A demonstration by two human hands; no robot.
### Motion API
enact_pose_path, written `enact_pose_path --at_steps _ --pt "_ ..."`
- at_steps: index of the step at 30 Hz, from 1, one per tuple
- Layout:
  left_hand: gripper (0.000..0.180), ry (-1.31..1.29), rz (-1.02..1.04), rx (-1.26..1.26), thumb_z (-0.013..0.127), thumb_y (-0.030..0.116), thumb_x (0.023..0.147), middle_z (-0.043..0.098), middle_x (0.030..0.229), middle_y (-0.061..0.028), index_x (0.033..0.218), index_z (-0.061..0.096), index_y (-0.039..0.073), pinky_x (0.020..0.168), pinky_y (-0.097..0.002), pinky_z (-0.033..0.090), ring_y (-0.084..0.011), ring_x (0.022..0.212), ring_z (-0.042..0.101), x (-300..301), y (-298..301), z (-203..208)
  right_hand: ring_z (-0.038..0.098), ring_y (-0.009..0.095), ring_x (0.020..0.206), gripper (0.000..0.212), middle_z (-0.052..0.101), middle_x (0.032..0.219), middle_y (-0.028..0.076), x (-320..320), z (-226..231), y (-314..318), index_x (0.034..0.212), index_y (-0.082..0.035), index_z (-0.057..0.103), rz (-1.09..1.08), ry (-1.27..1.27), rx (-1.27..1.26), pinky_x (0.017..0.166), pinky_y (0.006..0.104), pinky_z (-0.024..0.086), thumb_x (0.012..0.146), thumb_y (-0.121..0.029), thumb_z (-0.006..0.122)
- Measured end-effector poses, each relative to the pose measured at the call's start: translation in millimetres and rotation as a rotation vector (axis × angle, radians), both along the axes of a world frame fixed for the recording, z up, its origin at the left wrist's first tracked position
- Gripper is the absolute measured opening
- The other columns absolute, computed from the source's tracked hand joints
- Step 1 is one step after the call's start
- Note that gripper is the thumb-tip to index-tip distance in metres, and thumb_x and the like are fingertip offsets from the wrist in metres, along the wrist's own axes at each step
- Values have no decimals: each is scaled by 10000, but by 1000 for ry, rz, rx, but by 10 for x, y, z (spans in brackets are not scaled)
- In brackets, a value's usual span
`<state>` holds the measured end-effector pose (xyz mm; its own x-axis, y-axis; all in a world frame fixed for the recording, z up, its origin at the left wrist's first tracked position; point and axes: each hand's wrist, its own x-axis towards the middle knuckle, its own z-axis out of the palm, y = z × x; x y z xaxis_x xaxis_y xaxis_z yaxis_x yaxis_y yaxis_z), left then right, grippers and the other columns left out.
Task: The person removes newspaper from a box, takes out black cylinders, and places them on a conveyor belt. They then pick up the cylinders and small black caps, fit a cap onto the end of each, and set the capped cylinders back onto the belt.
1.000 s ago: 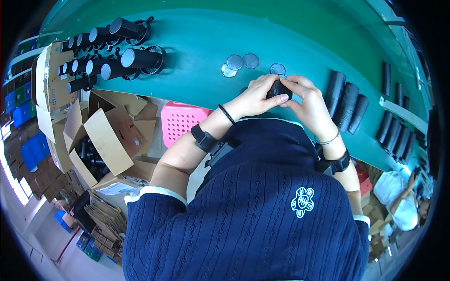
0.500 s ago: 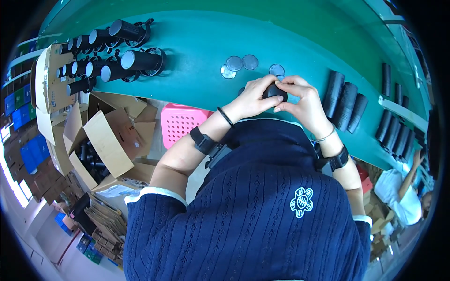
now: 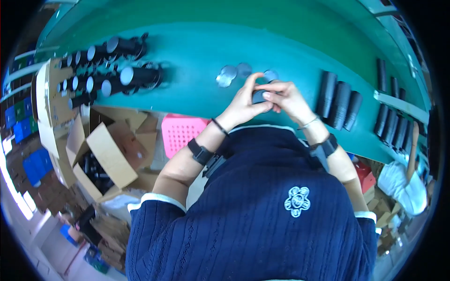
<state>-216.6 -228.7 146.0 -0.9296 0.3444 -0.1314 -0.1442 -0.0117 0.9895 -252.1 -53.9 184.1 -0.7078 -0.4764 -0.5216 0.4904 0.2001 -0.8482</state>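
Our left hand [image 3: 241, 106] curled around a small black cylindrical part [image 3: 258, 97] above the near edge of the green tabletop [image 3: 197, 65], our right hand [image 3: 289, 100] gripping the same part, black ribbed tubes [image 3: 340, 105] side by side toward the right edge, translucent grey discs [image 3: 228, 73] beyond our hands, pale-ended black cylinders [image 3: 141, 76] in rows toward the left edge.

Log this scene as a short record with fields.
Left hand: around black part
Right hand: holding the same part, thumb on top
Table: green
Discs: several, thin, beyond the hands
Tubes: three near the right hand, black; more farther right
Cylinders: two rows, black, pale ends, far left
Box: open cardboard, black items inside
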Motion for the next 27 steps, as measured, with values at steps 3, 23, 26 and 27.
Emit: enact_pose_path --at_steps 3,23,26,27 --pt "722 -168 122 86 752 152 767 587 1141 -174 1353 347 35 898 -343 476 -201 1067 565 -84 80 -20 479 46 509 239 597 666 -19 -164 -93 65 1095 -109 710 -18 -45 -52 481 203 423 878 -200 668" --pt "920 50 -90 -804 676 687 700 608 1054 -273 1130 428 -88 808 -443 514 -393 928 645 -796 2702 -127 591 346 1043 901 554 1160 259 -1469 -529 3530 1417 1 218 -492 402 877 885 406 482 741 -237 764" --pt "909 48 -174 -874 695 636 718 630 1013 -268 1178 397 -88 802 -444 522 -403 925 648 -818 2824 18 575 423 1077 934 533 1181 305 -1664 -902 3632 1449 -80 178 -416 400 1074 916 457 478 739 -229 765" --pt "909 50 -166 -885 695 636 718 630 1013 -268 1178 397 -88 802 -444 522 -403 925 648 -826 2850 63 562 444 1090 953 524 1181 316 -1716 -971 3639 1463 -129 167 -401 396 1100 923 474 475 736 -245 773"
